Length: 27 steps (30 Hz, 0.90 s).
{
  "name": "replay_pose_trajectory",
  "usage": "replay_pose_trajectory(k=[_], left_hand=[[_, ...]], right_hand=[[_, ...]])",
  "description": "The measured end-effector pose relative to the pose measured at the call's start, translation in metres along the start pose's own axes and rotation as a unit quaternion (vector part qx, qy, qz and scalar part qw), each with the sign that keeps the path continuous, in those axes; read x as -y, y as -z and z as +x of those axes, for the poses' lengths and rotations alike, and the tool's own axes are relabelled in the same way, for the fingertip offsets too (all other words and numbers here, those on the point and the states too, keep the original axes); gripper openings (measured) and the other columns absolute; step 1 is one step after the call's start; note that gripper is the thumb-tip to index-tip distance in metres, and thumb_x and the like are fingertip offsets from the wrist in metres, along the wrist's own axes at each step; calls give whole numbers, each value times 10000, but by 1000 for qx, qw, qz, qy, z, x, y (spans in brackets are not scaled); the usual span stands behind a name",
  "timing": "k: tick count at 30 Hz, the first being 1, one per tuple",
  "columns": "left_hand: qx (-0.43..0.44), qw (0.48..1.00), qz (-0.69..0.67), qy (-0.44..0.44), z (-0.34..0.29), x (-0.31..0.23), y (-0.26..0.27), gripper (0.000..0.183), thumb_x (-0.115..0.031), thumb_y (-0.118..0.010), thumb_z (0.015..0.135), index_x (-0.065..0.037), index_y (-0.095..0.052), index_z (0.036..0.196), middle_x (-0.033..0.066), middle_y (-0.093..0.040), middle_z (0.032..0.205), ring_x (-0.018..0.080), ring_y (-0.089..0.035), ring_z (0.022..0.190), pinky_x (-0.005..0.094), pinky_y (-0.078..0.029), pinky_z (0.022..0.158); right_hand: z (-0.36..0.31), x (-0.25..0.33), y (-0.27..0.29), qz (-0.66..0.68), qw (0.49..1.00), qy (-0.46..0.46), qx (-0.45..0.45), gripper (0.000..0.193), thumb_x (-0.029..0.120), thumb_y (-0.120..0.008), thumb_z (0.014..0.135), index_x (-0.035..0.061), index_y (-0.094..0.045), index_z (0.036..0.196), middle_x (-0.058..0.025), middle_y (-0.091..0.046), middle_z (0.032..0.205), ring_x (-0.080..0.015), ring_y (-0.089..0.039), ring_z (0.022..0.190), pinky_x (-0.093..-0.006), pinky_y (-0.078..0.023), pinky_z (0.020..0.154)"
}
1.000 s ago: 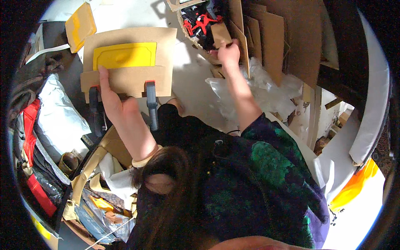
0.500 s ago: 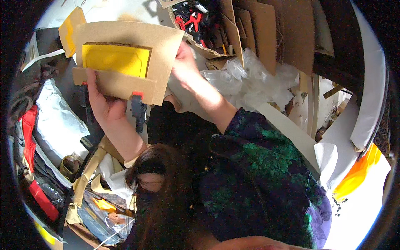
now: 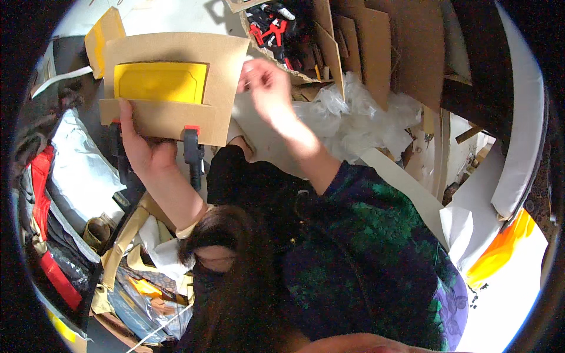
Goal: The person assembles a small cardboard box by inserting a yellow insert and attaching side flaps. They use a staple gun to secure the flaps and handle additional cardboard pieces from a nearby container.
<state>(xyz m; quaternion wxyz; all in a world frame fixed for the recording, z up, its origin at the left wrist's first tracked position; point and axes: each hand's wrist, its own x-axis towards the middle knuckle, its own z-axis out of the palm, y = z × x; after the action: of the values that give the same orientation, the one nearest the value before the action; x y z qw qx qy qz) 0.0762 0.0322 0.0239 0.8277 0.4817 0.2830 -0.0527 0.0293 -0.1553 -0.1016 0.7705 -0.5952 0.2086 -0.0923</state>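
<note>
My left hand [image 3: 154, 156] grips a brown board [image 3: 226, 65], thumb on the front of a narrow strip along its lower edge and fingers hidden behind. A flat yellow panel [image 3: 159, 82] sits against the board, its lower edge behind the strip. Two black spring clamps with red tips pinch the lower edge: one clamp [image 3: 193, 150] right of my left wrist, the other [image 3: 119, 147] left of it, partly hidden. Just off the board's right edge is my right hand [image 3: 268, 85], its fingers curled in a pinch. Anything between those fingertips is too small to make out.
A cardboard box [image 3: 250, 38] of black and red clamps stands at the far side. To its right lean several brown boards [image 3: 412, 53], with crumpled clear plastic [image 3: 359, 117] below them. Another yellow-marked brown piece [image 3: 103, 41] stands behind my board. Bags and wrapping [image 3: 159, 247] fill the left side.
My right hand has come away from behind the board's right edge and curled its fingers. The board has shifted slightly left and turned a little, still in my left hand.
</note>
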Motion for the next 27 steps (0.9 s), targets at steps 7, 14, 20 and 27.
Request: replay_pose_trajectory(k=[7,14,20,27], left_hand=[[-30,998,-60,16,5,-2,7,521,-365,-761,880,-81,-611,1290,57,-639,1290,243,-602,1188,448,-468,1017],[-64,992,-94,59,17,15,-19,602,-339,-789,858,-77,-568,1352,82,-625,1318,263,-601,1198,457,-468,1024],[-49,992,-92,72,19,9,5,680,-321,-820,828,-68,-532,1390,88,-627,1310,269,-606,1193,460,-472,1019],[-24,999,-5,24,18,-6,13,619,-425,-740,875,-100,-555,1369,76,-640,1302,278,-616,1180,473,-493,995]], right_hand=[[127,-7,101,-705,648,-289,9,360,111,-625,893,21,-671,1238,-221,-648,1275,-364,-623,1205,-429,-533,980],[176,-131,202,-755,591,-284,-5,345,192,-663,880,54,-707,1194,-176,-625,1334,-335,-605,1238,-432,-517,1000],[119,-35,142,-739,651,-169,-27,268,164,-650,866,56,-724,1100,-238,-701,1083,-395,-678,1047,-471,-554,898],[32,61,102,-495,826,137,-231,130,129,-602,972,1,-625,964,-169,-710,832,-303,-708,761,-398,-597,728]])
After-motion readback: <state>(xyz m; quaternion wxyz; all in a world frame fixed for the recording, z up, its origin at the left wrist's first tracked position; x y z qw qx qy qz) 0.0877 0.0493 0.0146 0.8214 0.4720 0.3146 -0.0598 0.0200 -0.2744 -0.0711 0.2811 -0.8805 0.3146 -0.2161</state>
